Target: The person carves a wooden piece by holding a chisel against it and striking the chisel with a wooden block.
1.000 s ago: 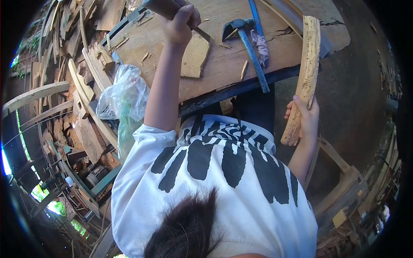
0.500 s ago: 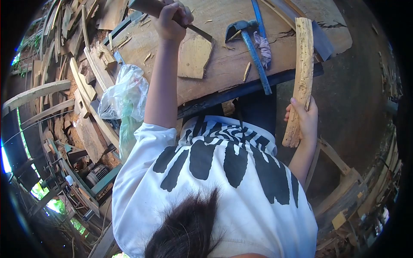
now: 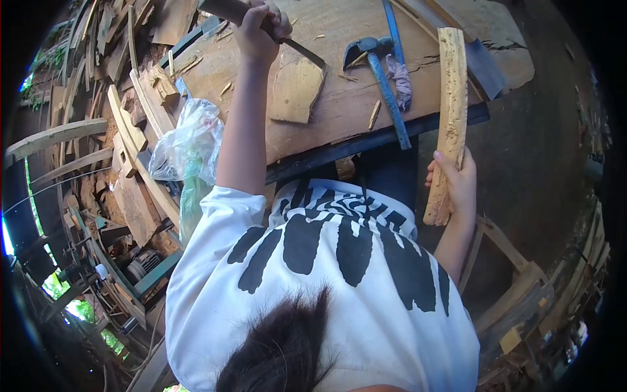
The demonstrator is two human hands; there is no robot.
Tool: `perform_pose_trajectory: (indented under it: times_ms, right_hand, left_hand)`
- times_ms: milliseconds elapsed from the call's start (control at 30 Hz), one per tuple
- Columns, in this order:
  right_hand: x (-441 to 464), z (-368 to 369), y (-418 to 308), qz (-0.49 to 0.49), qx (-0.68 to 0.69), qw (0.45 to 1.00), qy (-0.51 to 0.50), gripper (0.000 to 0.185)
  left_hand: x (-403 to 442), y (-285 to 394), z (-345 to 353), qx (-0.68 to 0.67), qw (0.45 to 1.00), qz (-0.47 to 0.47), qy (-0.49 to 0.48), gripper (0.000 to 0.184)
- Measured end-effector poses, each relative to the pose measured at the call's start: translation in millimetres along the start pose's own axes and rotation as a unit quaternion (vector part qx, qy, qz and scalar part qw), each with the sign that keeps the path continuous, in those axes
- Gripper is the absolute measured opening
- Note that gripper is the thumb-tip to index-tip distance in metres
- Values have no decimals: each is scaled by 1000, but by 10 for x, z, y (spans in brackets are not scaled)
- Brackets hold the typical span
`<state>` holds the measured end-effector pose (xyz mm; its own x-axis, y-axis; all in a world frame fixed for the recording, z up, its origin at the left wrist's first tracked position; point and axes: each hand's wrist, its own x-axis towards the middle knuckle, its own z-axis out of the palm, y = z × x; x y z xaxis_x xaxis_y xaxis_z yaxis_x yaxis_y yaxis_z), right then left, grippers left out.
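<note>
At the top of the head view, my left hand is closed around a long dark tool. Its broad part points up and left, and a narrow part extends right over a flat yellowish wood piece on the workbench. I cannot tell exactly what kind of tool it is. On the right, my right hand grips the lower part of a long, rough, slightly curved wood strip, held nearly upright in the view beside the bench edge. Between the hands lies a blue claw hammer, touched by neither.
The wooden workbench has a dark front edge. A crumpled pinkish cloth lies by the hammer, near a wide metal blade. A clear plastic bag hangs at left, near piled scrap wood and a motor.
The wood strip and my right hand have shifted slightly left. My left hand keeps its hold on the tool almost in place.
</note>
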<state>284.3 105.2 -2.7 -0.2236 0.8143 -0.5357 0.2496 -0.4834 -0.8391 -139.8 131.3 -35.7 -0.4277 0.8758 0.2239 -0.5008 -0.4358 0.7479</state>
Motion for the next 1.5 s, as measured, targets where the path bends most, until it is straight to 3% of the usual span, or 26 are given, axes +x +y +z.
perform_pose_trajectory:
  times_ms: [233, 367, 400, 433, 533, 600, 700, 733, 767, 867, 933, 1067, 1133, 1267, 1333, 1433, 1500]
  right_hand:
    - [90, 273, -510, -60, -68, 994, -68, 33]
    - [36, 552, -1232, -172, -172, 962, -124, 40]
    - [-16, 639, -1438, -343, -274, 891, -112, 43]
    - [-68, 724, -1655, -500, -364, 780, -95, 45]
    - [-200, 1004, -2281, -446, -360, 799, -184, 49]
    - [-204, 1225, -2544, -634, -325, 684, -154, 50]
    - [-184, 1499, -2704, -583, -356, 710, -171, 45]
    - [-360, 1535, -2729, -523, -500, 679, -125, 41]
    - [-281, 1593, -2696, -428, -606, 649, -171, 43]
    - [-330, 1653, -2730, -426, -622, 633, -173, 43]
    - [-578, 1662, -2888, -353, -647, 650, -188, 46]
    - [-516, 1521, -2747, -370, -617, 671, -177, 48]
    - [-398, 1444, -2656, -506, -553, 648, -139, 48]
    - [-509, 1394, -2651, -471, -557, 677, -100, 57]
    - [-542, 1379, -2687, -421, -540, 712, -154, 60]
    - [-519, 1348, -2649, -472, -549, 682, -110, 56]
    - [-621, 1394, -2813, -431, -563, 692, -136, 51]
  left_hand:
    - [-50, -5, 141, 96, 994, 46, 5, 5]
    - [-63, -20, 311, 122, 991, 55, 21, 9]
    - [-78, -1, 388, 131, 989, 74, 12, 12]
    - [-78, 6, 427, 126, 988, 87, 14, 12]
    - [-87, -49, 453, 99, 993, 54, 23, 11]
    - [-86, -60, 465, 96, 994, 52, 14, 12]
    - [-98, -44, 470, 96, 994, 43, 3, 12]
    - [-114, -35, 492, 117, 992, 35, 17, 12]
    - [-131, -24, 510, 138, 990, 25, 32, 12]
    - [-151, -23, 540, 156, 987, 36, 23, 13]
    - [-154, -53, 542, 180, 983, 30, 24, 14]
    - [-136, -62, 467, 163, 985, 51, 7, 14]
    - [-149, -26, 450, 141, 989, 42, 7, 14]
    - [-144, -25, 425, 122, 991, 47, 6, 14]
    - [-159, -18, 448, 121, 991, 50, 0, 14]
    - [-129, -41, 452, 139, 989, 54, -11, 13]
    - [-77, -134, 403, 134, 989, 59, 13, 12]
